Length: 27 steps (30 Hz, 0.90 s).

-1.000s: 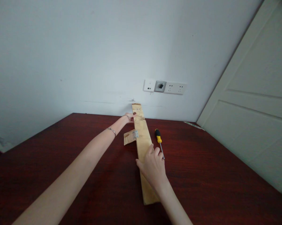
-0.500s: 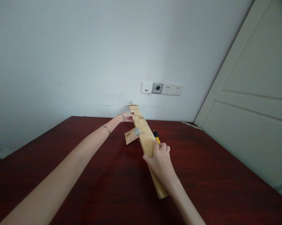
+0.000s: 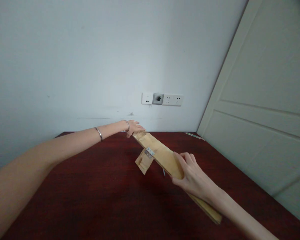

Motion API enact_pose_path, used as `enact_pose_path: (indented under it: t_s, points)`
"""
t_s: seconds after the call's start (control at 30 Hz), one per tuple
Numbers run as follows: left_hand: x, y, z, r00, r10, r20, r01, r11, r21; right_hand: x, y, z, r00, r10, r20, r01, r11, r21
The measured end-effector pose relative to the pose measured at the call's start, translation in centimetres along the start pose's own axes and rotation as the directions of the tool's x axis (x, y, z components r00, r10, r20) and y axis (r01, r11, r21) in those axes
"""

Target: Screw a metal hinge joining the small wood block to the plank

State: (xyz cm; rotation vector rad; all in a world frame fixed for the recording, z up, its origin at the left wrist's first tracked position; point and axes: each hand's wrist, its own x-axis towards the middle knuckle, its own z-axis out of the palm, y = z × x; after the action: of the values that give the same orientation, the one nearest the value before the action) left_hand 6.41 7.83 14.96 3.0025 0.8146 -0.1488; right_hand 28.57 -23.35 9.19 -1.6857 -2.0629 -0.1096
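A long light wooden plank is held above the dark red table, slanting from far left to near right. My left hand grips its far end, fingers closed on the wood. My right hand is wrapped round the plank near its middle. A small wooden piece hangs from the plank's underside by a silver hinge. Only the metal tip of a screwdriver shows under the plank; its handle is hidden.
A white wall with a row of sockets and switches stands behind the table. A pale panelled door fills the right side. A thin strip lies at the table's far right corner.
The plank has been lifted off the table and swung, its near end moving right. Both hands kept their hold. The hinged piece now hangs down, and the screwdriver's yellow handle is hidden behind the plank.
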Motion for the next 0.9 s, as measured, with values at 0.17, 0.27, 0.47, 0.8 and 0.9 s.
enact_pose_path:
  t_s: [0.17, 0.27, 0.47, 0.8, 0.9]
  points:
    - [1.7, 2.8, -0.6, 0.976, 0.140, 0.169, -0.184, 0.942, 0.281, -1.4, 2.2, -2.0, 0.999, -0.020, 0.049, 0.021, 1.000, -0.004]
    - [3.7, 4.2, -0.5, 0.961, 0.225, 0.160, -0.265, 0.914, 0.307, -2.7, 3.4, -2.2, 0.999, 0.033, 0.038, -0.032, 0.999, -0.022]
    - [10.3, 7.3, 1.1, 0.952, 0.282, 0.120, -0.305, 0.917, 0.259, -5.6, 7.0, -2.1, 0.986, 0.164, -0.003, -0.164, 0.985, -0.055]
    - [23.6, 15.0, 3.9, 0.896, 0.421, 0.138, -0.443, 0.835, 0.328, -9.7, 12.1, -0.9, 0.891, 0.432, -0.136, -0.445, 0.892, -0.077]
    - [26.9, 17.0, 4.8, 0.869, 0.486, 0.097, -0.489, 0.809, 0.328, -10.8, 13.2, -0.5, 0.852, 0.484, -0.199, -0.506, 0.858, -0.082]
